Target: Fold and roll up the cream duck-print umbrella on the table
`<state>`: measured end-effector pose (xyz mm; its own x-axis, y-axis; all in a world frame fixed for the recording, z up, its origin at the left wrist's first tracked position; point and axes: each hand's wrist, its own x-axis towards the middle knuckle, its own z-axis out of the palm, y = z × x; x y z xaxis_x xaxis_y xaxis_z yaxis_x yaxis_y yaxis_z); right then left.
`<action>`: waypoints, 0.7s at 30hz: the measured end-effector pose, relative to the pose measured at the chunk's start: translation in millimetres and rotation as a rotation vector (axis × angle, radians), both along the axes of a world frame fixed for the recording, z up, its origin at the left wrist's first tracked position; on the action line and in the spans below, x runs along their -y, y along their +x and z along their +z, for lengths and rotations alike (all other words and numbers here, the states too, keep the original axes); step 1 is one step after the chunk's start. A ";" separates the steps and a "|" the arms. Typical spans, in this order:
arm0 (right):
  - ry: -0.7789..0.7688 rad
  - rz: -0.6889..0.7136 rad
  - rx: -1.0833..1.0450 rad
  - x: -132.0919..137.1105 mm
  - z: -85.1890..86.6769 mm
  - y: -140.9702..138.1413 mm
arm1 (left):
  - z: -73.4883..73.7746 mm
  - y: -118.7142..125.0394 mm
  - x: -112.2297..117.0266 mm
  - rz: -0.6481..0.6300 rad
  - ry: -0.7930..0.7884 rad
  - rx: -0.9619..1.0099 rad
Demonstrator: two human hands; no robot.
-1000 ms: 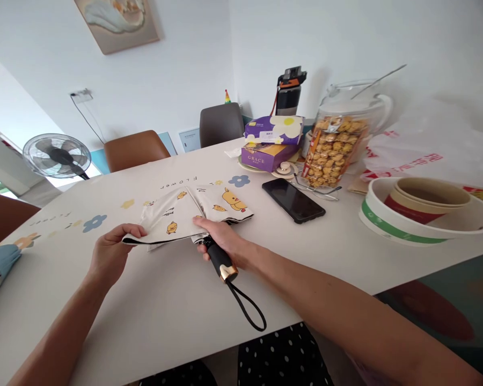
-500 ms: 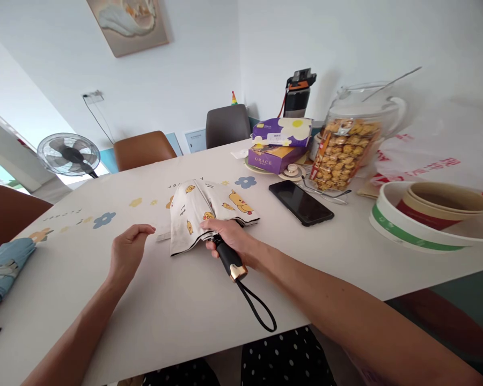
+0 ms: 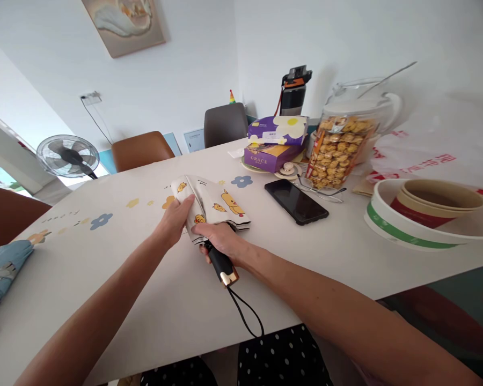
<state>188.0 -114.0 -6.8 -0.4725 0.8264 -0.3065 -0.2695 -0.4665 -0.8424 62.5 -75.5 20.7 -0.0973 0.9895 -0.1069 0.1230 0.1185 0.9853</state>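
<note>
A white folding umbrella with yellow duck prints lies over the table, its canopy loosely gathered. Its black handle with a gold-coloured end and a wrist strap points toward me. My right hand is closed around the top of the handle and the canopy's lower edge. On the canopy's left side, my left hand presses the cloth with its thumb on top; its other fingers are mostly hidden behind the fabric.
To the right lie a black phone, glasses, a snack-filled jug and paper bowls. Purple boxes and a bottle stand behind. A blue folded umbrella rests at the far left. Chairs surround the table.
My left hand has moved right and forward from beside the umbrella onto its canopy. The left part of the canopy is now drawn in narrower. My right hand keeps its grip.
</note>
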 end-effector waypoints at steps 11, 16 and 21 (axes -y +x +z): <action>0.019 0.097 -0.076 4.9 0.9 -4.6 | -0.6 -12.4 -22.2 0.014 -0.132 0.400; 0.046 0.047 -0.164 3.4 1.4 -5.2 | 4.6 -13.2 -23.0 0.109 -0.083 0.408; -0.059 0.160 -0.359 6.7 9.2 -2.6 | 5.3 -9.3 -18.9 0.035 -0.163 0.383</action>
